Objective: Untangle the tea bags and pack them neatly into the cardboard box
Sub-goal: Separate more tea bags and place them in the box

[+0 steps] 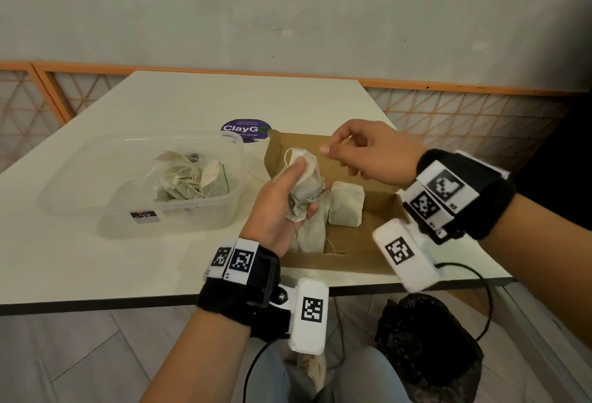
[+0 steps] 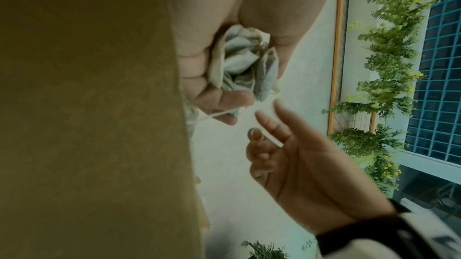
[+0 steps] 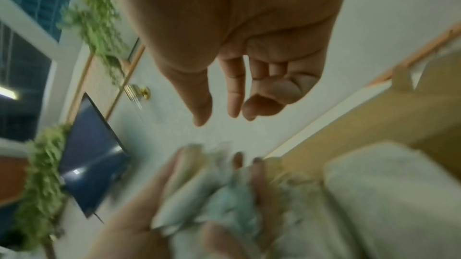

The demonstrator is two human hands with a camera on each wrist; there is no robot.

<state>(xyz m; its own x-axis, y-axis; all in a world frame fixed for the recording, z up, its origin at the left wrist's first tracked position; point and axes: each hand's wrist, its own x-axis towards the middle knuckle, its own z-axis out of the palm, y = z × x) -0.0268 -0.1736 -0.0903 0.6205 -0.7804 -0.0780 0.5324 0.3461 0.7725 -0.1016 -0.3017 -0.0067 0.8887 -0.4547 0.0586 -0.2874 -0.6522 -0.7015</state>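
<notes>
Paper-soft, feather-light tea bags (image 1: 306,188) crumple in our left hand (image 1: 282,210) grip; right hand (image 1: 368,152) seems to pinch a thin string, best pulled gently.

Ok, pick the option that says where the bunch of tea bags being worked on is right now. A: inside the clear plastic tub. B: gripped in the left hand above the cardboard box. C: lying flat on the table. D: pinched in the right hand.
B: the left hand grips the bunch of tea bags over the cardboard box, fingers curled round it in the left wrist view.
</notes>
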